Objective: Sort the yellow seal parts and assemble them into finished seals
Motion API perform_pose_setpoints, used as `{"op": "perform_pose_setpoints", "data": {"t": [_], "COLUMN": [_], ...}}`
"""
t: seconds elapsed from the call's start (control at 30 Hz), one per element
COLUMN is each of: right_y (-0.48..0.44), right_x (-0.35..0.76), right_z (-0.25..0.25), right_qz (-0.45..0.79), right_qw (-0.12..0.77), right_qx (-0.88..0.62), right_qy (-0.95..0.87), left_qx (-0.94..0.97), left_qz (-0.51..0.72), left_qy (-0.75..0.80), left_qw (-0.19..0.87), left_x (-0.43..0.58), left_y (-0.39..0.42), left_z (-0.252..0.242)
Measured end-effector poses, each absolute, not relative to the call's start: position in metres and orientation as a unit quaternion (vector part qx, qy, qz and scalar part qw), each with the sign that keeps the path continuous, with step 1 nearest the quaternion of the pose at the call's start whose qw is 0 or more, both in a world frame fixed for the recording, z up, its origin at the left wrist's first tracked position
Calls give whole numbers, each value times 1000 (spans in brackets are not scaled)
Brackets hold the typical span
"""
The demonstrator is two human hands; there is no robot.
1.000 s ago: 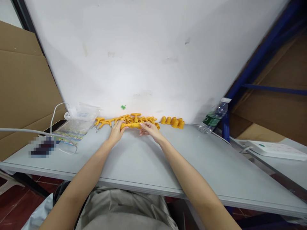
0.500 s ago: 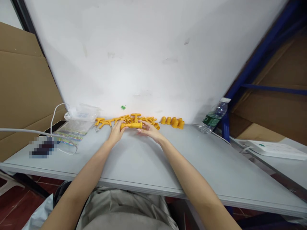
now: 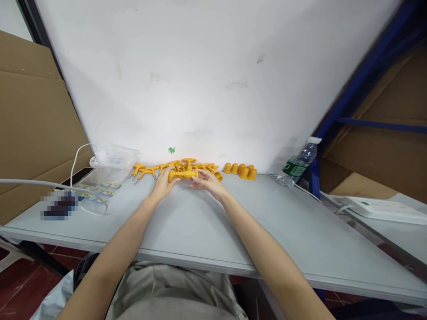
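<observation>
A yellow tool (image 3: 185, 174) with a ridged shaft lies sideways between my hands, above the grey table (image 3: 196, 222). My left hand (image 3: 163, 183) grips its left end. Around its right end are the bent fingers of my right hand (image 3: 206, 182). Behind my hands, along the wall, several yellow T-shaped handles (image 3: 143, 170) lie in a heap, those at the left with metal spirals showing. One T-shaped piece (image 3: 189, 163) stands upright just behind the tool. Several yellow cups (image 3: 243, 170) are grouped to the right of my right hand.
A clear bottle (image 3: 296, 163) with a green label leans at the right by the blue frame (image 3: 314, 178). Farther right is a white power strip (image 3: 387, 209). Plastic bags (image 3: 111, 171) and a white cable (image 3: 75, 164) are at the left, beside cardboard (image 3: 33, 120).
The yellow tool has turned slightly in my fingers, and more of its left end shows. Both hands stay in nearly the same place.
</observation>
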State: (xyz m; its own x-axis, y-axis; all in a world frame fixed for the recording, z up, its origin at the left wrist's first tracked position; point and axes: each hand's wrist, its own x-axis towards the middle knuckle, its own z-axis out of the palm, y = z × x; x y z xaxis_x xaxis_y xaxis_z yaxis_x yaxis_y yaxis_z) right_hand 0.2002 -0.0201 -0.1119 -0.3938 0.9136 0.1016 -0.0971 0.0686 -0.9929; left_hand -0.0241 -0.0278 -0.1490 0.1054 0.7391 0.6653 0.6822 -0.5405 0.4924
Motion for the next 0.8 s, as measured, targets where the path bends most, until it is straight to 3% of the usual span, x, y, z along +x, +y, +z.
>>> {"op": "perform_pose_setpoints", "data": {"t": [0.17, 0.33, 0.43, 0.53, 0.63, 0.8], "right_y": [-7, 21, 34, 41, 47, 52], "right_x": [207, 229, 240, 245, 244, 249], "right_z": [-114, -120, -130, -141, -148, -152], "right_qz": [517, 229, 60, -35, -52, 15], "right_qw": [532, 612, 552, 423, 330, 362], "right_qx": [-347, -433, -488, -529, -544, -518], "right_qy": [-573, -621, -673, -735, -770, -775], "left_qx": [737, 750, 759, 762, 761, 707], "left_qz": [457, 459, 455, 448, 444, 462], "left_qy": [498, 475, 465, 467, 472, 535], "left_qw": [37, 26, 25, 27, 26, 16], "left_x": [-22, -22, -23, -24, -23, -25], "left_y": [-29, -27, -26, -26, -28, -23], "left_z": [-154, -155, -155, -155, -154, -153]}}
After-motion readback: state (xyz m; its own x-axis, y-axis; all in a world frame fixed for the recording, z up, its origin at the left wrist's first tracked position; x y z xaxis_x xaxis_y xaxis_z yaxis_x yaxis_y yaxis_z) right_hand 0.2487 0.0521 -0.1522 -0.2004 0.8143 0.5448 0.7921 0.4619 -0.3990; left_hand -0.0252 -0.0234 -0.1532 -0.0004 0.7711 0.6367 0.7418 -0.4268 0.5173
